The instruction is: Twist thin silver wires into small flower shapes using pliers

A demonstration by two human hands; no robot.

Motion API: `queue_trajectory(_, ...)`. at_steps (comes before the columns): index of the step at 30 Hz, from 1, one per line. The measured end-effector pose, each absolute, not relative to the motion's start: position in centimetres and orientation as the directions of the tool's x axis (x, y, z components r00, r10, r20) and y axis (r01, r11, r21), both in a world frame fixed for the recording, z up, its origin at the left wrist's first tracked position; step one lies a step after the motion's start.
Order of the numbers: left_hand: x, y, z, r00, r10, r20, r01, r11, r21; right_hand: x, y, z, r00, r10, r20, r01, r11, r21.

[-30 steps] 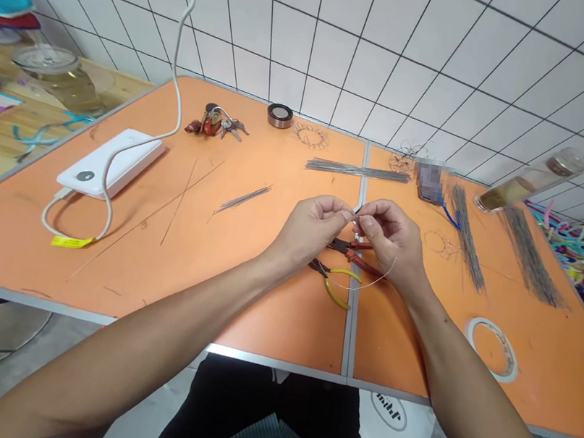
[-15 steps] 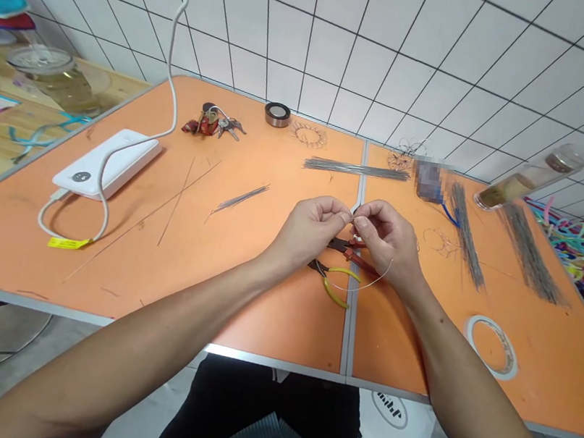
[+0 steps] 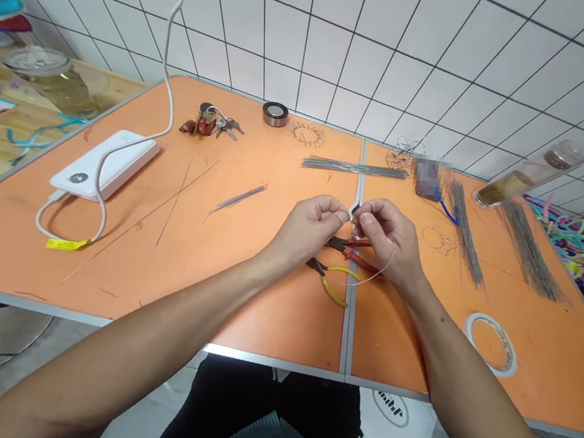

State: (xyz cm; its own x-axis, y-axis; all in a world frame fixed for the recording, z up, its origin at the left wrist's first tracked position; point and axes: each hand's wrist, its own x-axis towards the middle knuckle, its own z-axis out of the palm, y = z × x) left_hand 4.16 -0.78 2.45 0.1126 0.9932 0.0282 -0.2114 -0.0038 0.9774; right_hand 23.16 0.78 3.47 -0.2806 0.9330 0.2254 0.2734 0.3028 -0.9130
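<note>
My left hand (image 3: 316, 226) is closed in a pinch on a thin metal wire (image 3: 374, 277). The wire's loose part bows below the hands and rises in front of my right palm. My right hand (image 3: 392, 240) is also closed, with thumb and forefinger pinched near the left fingertips. The exact grip on the wire is partly hidden by the fingers. Just beneath the hands lie pliers with red handles (image 3: 365, 261), partly covered by my right hand. Closer to the front are pliers with yellow handles (image 3: 335, 297), their dark jaws pointing left.
Bundles of straight wire (image 3: 354, 168) lie at the back and right (image 3: 465, 234). A white power bank (image 3: 105, 163) with a cable stands left. Keys (image 3: 223, 126), black tape (image 3: 275, 114), a white tape roll (image 3: 508, 357) and a glass bottle (image 3: 528, 177) are also on the orange table (image 3: 256, 309).
My right fingertips have drawn slightly away from the left ones, opening a small gap. The wire's loose end has stayed near my right palm. The view has shifted slightly.
</note>
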Motion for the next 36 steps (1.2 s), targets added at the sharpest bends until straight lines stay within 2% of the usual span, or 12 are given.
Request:
queue_trajectory(10,4.4,-0.8,2.5,0.161,0.987,0.026,-0.243,0.014,0.97,23.6,1.3,2.5,-0.307,0.913,0.268,0.362,0.373,-0.854)
queue_trajectory(18,4.1,-0.5,2.6,0.267,0.951,-0.156,-0.383,0.253,0.889,24.2,1.6,2.2,-0.359,0.883,0.302,0.394,0.437,-0.809)
queue_trajectory(22,4.1,-0.3,2.5,0.275,0.948,-0.162,-0.384,0.263,0.885,24.1,1.5,2.2,-0.356,0.881,0.311,0.403,0.445,-0.8)
queue_trajectory(27,3.9,-0.2,2.3,0.287,0.95,-0.124,-0.358,0.227,0.906,23.8,1.3,2.6,-0.279,0.91,0.307,0.333,0.392,-0.858)
queue_trajectory(32,3.8,-0.1,2.2,0.2,0.974,-0.107,-0.368,0.176,0.913,23.5,1.3,3.1,-0.258,0.939,0.227,0.181,0.278,-0.943)
queue_trajectory(36,3.9,-0.2,2.4,0.179,0.977,-0.114,-0.367,0.174,0.914,23.2,1.4,3.0,-0.235,0.954,0.187,0.163,0.229,-0.96)
